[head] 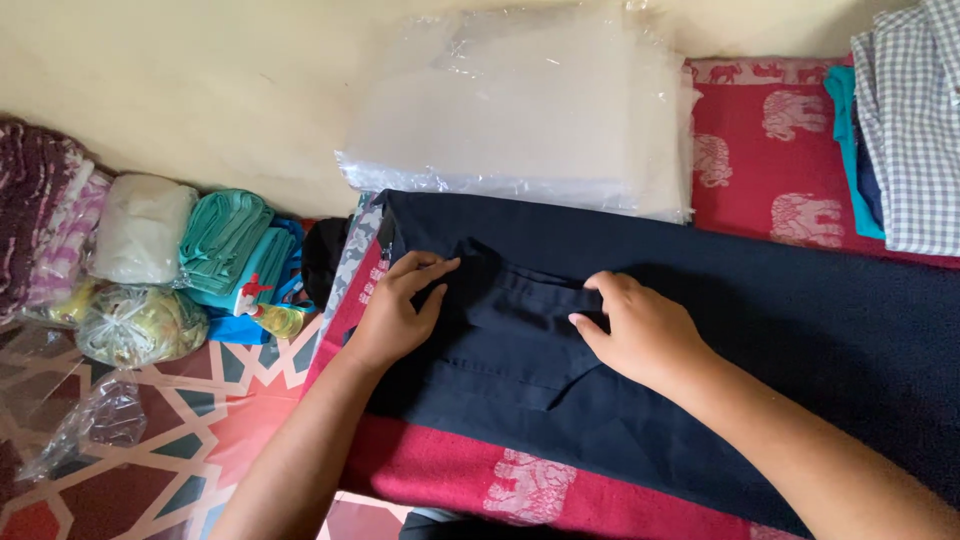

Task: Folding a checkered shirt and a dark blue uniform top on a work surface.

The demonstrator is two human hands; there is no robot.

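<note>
Fingers (432, 268) of the left hand (395, 310) lie spread and flat on a dark navy garment (620, 330), pinching nothing, at its left end near the middle of the frame. The right hand (640, 335) rests just right of centre, its fingers bent down and pressing a folded band of the same cloth; whether they grip the fold cannot be told. The garment stretches from centre to the right edge over a red blanket with pale elephant figures (770, 150), whose border shows free along the lower edge and again at upper right. Touching the garment's far edge is a stack of clear plastic bags (520, 110). At upper right lies a checked shirt (915, 130) over teal cloth. At left, well apart, teal folded cloths (225, 240), a white bundle (140, 230) and filled plastic bags (135, 325) crowd a patterned floor mat (190, 440), bare toward the lower left corner.
</note>
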